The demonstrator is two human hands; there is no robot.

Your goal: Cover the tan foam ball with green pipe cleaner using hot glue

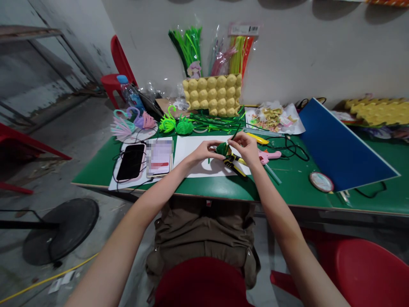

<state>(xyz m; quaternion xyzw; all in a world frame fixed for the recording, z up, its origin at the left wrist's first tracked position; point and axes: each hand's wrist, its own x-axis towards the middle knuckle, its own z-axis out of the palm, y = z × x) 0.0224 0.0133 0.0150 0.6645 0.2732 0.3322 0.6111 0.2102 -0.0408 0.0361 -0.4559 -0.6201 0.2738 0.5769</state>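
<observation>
We sit at green table (96,172) against pale wall, concrete floor left, red chairs around. Blue board (338,149) right, yellow egg tray (212,94) behind, white sheet (191,149) under our work, phone (131,162) left. Our left hand (203,152) and right hand (247,147) both pinch green pipe-cleaner piece (223,149) between them, above what looks like yellow-handled cutters (234,164).

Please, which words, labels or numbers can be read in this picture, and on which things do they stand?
No text can be read.
Packet header: a barcode, print too small.
Card beside the phone: blurred.
Bottle label: too small.
Round disc: nothing legible.
</observation>
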